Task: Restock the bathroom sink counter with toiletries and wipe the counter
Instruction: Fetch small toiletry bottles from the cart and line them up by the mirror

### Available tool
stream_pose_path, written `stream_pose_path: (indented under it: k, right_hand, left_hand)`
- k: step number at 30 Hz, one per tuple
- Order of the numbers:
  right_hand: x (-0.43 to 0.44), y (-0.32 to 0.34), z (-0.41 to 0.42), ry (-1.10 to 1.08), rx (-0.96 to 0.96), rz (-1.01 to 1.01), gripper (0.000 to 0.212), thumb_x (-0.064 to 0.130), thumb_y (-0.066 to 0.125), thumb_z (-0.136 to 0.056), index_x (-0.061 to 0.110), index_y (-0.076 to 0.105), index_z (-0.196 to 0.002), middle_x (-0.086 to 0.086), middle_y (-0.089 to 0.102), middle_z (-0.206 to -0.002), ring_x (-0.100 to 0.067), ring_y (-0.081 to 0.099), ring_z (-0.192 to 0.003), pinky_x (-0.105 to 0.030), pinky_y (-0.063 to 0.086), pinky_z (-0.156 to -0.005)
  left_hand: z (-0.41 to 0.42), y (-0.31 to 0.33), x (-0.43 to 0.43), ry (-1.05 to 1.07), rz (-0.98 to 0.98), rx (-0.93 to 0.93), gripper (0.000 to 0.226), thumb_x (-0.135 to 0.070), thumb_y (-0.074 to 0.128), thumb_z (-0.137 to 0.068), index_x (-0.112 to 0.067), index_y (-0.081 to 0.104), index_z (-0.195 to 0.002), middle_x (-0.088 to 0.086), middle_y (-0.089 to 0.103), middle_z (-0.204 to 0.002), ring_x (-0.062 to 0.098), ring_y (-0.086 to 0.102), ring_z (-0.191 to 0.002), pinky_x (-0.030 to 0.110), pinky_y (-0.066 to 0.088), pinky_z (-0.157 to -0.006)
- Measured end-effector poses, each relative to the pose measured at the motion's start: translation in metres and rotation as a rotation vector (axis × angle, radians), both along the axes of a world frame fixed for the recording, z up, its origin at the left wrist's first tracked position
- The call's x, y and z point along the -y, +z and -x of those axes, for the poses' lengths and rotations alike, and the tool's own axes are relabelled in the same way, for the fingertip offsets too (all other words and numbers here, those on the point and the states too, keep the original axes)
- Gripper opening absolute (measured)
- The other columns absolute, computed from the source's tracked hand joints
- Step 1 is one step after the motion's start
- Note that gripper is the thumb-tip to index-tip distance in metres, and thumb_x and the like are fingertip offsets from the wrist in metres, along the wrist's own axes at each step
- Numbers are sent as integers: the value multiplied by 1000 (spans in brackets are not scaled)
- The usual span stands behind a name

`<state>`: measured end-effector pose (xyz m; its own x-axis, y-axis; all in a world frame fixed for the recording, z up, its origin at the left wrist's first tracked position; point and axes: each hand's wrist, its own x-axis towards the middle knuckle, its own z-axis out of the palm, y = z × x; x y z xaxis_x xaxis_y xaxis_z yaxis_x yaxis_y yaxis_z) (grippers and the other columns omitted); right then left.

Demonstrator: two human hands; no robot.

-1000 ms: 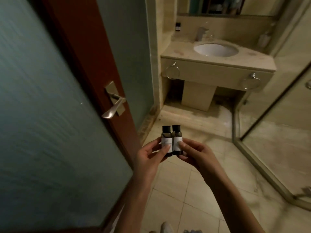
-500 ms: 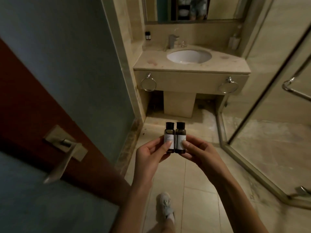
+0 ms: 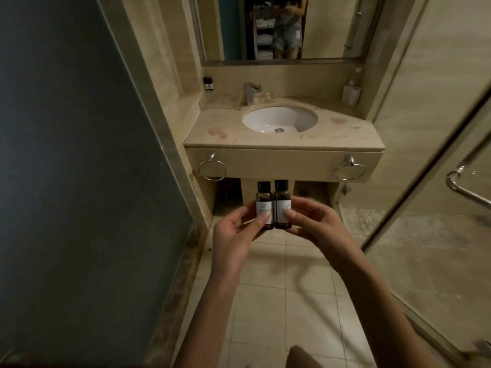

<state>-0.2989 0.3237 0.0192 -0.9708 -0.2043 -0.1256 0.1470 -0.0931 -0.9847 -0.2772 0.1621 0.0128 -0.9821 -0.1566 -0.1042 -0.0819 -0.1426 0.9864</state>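
Left hand (image 3: 233, 236) pinches the left bottle (image 3: 263, 208), right hand (image 3: 318, 229) pinches the right bottle (image 3: 282, 208), both upright and touching, held in the air well short of the counter (image 3: 345, 139), I'd guess to set down as a pair. Labels too blurry to read, fingers behind the bottles are hidden

Left of the faucet (image 3: 249, 93), two tiny dark bottles (image 3: 208, 83) are too small to read; just right of it, perhaps glasses (image 3: 267, 97), blurred.

White labels (image 3: 263, 207) on two dark bottles (image 3: 282, 196): print blurred, unreadable. No other text legible.
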Motion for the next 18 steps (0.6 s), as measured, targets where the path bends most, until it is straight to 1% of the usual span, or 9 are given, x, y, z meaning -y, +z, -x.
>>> stream_pose_path:
  k: [6,10,13,14,16,18]
  right_hand:
    - [-24,-10,88,-6,33,46,38,23,67,-76,19,64,-113,-1,73,-105,-17,69,-100,-25,56,-80]
    - [-40,-17,160,11,29,67,38,23,69,-75,19,65,-112,-3,73,-105,-19,69,-99,-29,55,-85]
    - [-50,-18,217,39,24,92,38,21,69,-74,17,66,-111,-4,74,-101,-16,70,-93,-23,56,-76]
    - [-52,-18,236,57,20,92,39,20,69,-74,15,66,-112,-5,73,-102,-17,69,-94,-23,56,-76]
    - [-53,-19,272,99,35,85,43,21,70,-74,13,64,-116,-7,72,-106,-21,68,-99,-29,57,-84]
    - [-50,-20,298,134,49,74,44,21,69,-74,13,64,-116,-7,72,-107,-22,68,-101,-31,56,-88]
  left_hand:
    - [87,-6,-23,-2,23,23,37,-16,72,-80,-18,64,-117,-1,73,-103,10,70,-94,24,56,-80]
    - [153,-8,-42,27,4,8,37,-13,71,-82,-14,64,-118,1,73,-105,11,69,-97,25,56,-83]
    - [204,-7,-53,52,6,-10,34,-11,69,-83,-14,65,-117,2,73,-105,11,70,-96,24,57,-82]
    - [220,-7,-55,61,3,-11,33,-11,69,-83,-14,66,-115,1,73,-104,11,70,-95,23,57,-78]
    - [249,-7,-56,95,4,-5,29,-11,69,-83,-18,67,-111,0,74,-102,11,70,-94,20,56,-73]
    - [270,-8,-53,131,11,2,26,-13,70,-83,-23,67,-106,-3,74,-101,11,70,-94,20,56,-72]
